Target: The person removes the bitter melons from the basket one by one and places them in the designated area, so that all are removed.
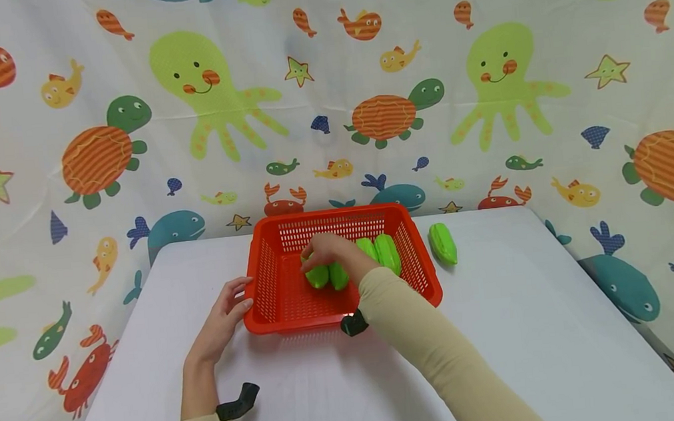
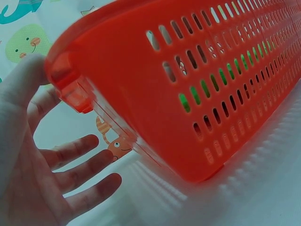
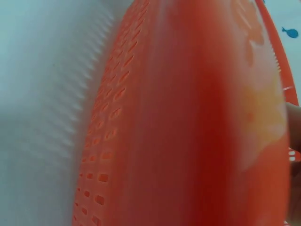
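A red plastic basket (image 1: 299,323) with slotted walls stands on the table. Inside lie several bright green, long, ridged pieces that look like star fruit (image 1: 387,254). My right hand (image 1: 329,246) reaches over the front rim, its curled fingers gripping the top of the leftmost star fruit (image 1: 318,277) and partly covering it. Outside, right of the basket, lies another star fruit (image 1: 443,244). My left hand (image 1: 226,314) touches the basket's left rim; in the left wrist view its thumb meets the rim corner while the other fingers spread loosely. The right wrist view shows mostly basket wall (image 3: 174,117).
The white-covered table (image 1: 532,314) extends around the basket. Behind it hangs a white curtain (image 1: 325,71) printed with sea animals. Each wrist wears a dark strap, such as the left strap (image 1: 238,402).
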Available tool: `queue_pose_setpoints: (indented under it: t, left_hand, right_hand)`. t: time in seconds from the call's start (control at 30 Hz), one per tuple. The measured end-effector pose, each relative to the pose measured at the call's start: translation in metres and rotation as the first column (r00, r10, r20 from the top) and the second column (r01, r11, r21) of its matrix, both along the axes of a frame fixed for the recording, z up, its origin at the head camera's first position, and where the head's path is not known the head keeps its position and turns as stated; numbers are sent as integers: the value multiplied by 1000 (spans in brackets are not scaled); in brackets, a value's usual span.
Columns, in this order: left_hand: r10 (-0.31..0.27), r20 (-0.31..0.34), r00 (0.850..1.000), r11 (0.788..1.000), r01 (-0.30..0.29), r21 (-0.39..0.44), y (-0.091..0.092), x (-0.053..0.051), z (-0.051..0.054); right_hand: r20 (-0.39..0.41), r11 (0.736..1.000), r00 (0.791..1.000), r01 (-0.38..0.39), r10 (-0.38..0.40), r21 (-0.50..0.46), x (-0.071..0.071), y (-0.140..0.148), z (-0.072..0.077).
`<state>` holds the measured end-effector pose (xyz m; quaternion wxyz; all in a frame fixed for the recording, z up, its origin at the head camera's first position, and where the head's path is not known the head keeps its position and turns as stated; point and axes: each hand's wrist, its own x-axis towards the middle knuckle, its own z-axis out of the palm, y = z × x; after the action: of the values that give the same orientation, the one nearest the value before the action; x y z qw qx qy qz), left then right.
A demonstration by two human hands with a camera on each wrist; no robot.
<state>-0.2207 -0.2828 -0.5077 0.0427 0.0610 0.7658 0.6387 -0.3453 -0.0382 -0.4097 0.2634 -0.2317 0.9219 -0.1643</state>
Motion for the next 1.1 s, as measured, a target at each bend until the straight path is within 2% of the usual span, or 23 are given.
queue_pose_setpoints:
  t: [0.37, 0.73, 1.1]
  left_hand:
    - [-1, 7, 1000, 1000, 1, 2, 0, -1, 1]
    - [-1, 3, 1000, 1000, 1, 5, 0, 1, 1]
    - [-2, 11, 1000, 1000, 2, 9, 0, 1, 1]
  right_hand:
    - [30, 1000, 999, -31, 31, -4, -8, 1, -2]
    - [70, 999, 998, -1, 3, -32, -15, 0, 0]
    - [86, 999, 996, 16, -12, -50, -21, -3, -6]
